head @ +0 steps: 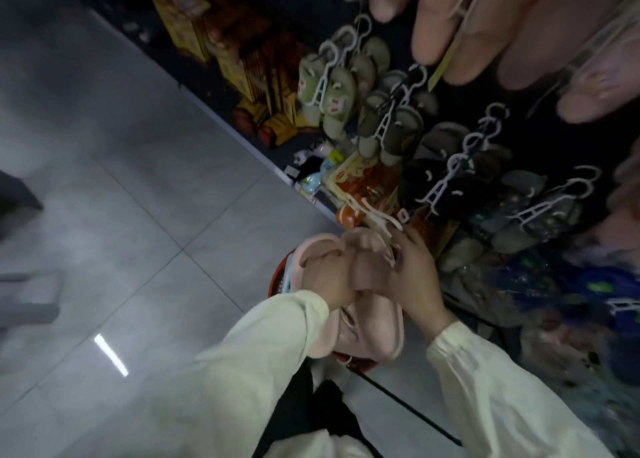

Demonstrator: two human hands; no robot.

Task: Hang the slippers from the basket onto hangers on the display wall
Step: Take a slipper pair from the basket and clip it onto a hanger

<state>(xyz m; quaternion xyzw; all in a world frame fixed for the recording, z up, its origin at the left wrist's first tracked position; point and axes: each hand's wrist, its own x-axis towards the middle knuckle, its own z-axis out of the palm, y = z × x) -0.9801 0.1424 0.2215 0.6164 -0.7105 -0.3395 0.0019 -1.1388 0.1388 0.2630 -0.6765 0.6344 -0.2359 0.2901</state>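
A pair of pale pink slippers is held in front of me, low in the middle of the view. My left hand grips the left slipper from below. My right hand grips the right slipper and the foot of a white plastic hanger that pokes up from the pair. A red basket shows just behind and below my hands, with more pink slippers lying in it. The display wall at the right carries several pairs on white hangers.
Green slippers, grey-green slippers, dark slippers and large pink slippers hang on the wall. Yellow and red packaged goods fill the bottom shelf. Grey floor tiles spread to the left.
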